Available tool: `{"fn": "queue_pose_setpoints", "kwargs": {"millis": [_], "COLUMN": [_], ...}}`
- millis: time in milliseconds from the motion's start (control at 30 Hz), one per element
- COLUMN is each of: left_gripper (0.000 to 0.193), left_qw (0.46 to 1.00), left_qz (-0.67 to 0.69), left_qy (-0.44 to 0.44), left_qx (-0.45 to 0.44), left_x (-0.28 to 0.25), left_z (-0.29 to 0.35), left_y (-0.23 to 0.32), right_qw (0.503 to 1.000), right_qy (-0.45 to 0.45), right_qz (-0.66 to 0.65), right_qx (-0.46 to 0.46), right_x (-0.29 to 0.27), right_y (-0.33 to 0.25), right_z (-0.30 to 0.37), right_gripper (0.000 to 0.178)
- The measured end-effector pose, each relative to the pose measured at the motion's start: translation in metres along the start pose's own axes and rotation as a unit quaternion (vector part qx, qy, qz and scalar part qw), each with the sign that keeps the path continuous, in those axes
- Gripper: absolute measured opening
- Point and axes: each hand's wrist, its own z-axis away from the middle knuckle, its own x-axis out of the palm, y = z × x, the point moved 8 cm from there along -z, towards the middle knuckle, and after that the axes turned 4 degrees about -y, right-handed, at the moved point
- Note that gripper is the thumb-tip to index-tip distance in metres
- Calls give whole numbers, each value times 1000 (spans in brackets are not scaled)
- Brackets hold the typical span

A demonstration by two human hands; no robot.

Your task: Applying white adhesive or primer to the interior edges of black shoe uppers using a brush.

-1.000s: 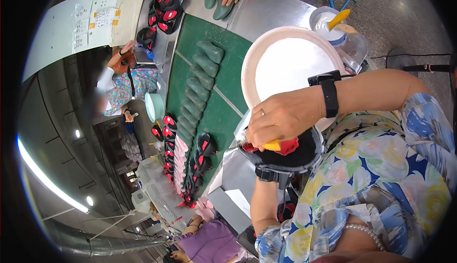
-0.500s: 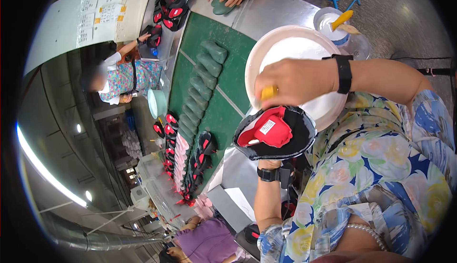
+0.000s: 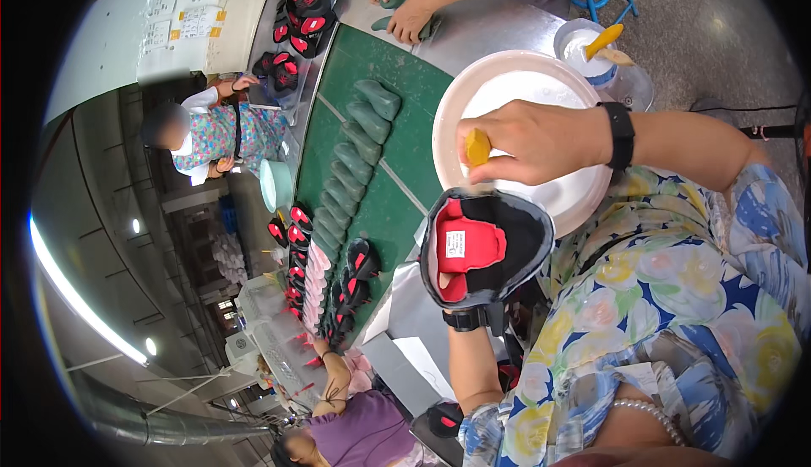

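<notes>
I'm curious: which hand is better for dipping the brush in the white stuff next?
Likely the right hand: it holds the yellow-handled brush, nearer the basin. The left hand is hidden behind the black-and-red shoe upper.

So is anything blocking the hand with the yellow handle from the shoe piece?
Nothing visible blocks the way. The right hand, gripping the yellow handle, is close to the shoe piece; between them shows only a blurred pale bit, too smeared to name.
</notes>
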Motion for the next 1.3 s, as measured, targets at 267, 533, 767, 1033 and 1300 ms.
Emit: {"fn": "queue_pose_setpoints", "kwargs": {"millis": [267,533,767,1033,1300], "left_gripper": [55,55,55,56,48], "left_qw": [980,926,848,739,750], "left_qz": [-187,-354,-503,-641,-509], "left_qy": [39,95,109,123,387], "left_qx": [52,93,125,168,167], "left_x": [-38,-88,-109,-118,-176], "left_z": [9,7,17,18,37], "left_y": [14,53,53,41,108], "right_qw": [996,991,995,993,979], "right_qy": [-59,59,-51,30,131], "right_qz": [60,-121,-72,-108,-5], "right_qx": [-20,20,53,32,153], "right_x": [29,22,63,52,-4], "right_y": [6,-18,-12,-26,5], "right_z": [-4,16,29,6,9], "right_gripper": [24,19,22,19,10]}}
